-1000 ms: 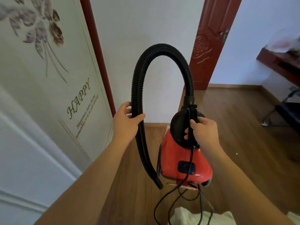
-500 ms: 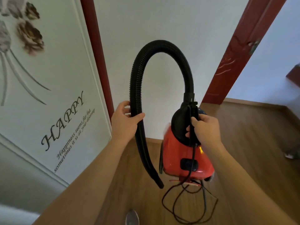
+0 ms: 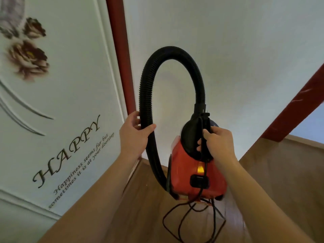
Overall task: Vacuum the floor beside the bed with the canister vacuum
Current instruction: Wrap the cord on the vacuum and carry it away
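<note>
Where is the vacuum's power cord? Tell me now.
Head view, lower centre: the black power cord hangs in loops beneath the red canister vacuum, above the wooden floor, its upper run passing under the right hand.

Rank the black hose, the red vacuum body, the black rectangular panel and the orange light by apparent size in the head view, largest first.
1. black hose, whose loop spans furthest; by covered area it nearly ties the next.
2. red vacuum body
3. black rectangular panel
4. orange light
</note>
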`<state>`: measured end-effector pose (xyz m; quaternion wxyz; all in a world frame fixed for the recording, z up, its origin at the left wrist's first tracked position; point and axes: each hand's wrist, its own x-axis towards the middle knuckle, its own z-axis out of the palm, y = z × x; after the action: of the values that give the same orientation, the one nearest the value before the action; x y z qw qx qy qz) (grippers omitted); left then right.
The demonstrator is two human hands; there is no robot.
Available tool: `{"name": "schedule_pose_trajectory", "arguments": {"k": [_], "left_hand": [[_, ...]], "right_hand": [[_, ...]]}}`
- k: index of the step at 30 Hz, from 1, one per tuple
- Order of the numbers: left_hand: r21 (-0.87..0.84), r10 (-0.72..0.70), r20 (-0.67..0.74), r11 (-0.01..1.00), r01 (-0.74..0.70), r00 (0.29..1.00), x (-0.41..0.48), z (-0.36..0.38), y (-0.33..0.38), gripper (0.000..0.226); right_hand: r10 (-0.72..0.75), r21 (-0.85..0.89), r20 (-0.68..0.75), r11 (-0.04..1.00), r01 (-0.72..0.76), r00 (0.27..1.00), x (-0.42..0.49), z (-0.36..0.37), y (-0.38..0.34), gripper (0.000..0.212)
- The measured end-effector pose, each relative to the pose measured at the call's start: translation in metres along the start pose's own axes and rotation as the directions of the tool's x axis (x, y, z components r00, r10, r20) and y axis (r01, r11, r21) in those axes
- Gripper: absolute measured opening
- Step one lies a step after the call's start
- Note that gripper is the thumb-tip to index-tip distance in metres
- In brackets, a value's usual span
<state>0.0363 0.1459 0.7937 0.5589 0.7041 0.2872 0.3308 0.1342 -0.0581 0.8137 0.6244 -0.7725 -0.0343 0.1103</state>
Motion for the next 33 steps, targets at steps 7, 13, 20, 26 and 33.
{"name": "schedule_pose_trajectory", "arguments": {"k": [7,13,20,26,33], "left_hand": [[-0.001,-0.105,-0.350,0.994,0.111,0.931,-0.008,0.064,-0.003,0.047],[-0.083,-0.189,-0.588,0.981,0.174,0.786,-0.029,0.080,0.001,0.054],[-0.125,-0.244,-0.747,0.965,0.230,0.619,-0.053,0.059,-0.014,0.056],[-0.144,-0.256,-0.808,0.959,0.243,0.531,-0.052,0.049,-0.033,0.052],[-0.160,-0.251,-0.890,0.954,0.253,0.380,-0.059,0.046,-0.027,0.053]], "right_hand": [[-0.019,-0.021,0.284,0.999,0.026,0.959,0.083,-0.005,0.000,0.020],[-0.040,-0.117,0.530,0.986,0.120,0.847,0.122,0.000,-0.002,0.021],[-0.046,-0.175,0.709,0.955,0.239,0.704,0.132,0.044,0.004,0.020],[-0.022,-0.187,0.803,0.939,0.288,0.595,0.135,0.086,0.007,0.022],[0.007,-0.158,0.903,0.935,0.316,0.431,0.140,0.123,0.000,0.023]]}}
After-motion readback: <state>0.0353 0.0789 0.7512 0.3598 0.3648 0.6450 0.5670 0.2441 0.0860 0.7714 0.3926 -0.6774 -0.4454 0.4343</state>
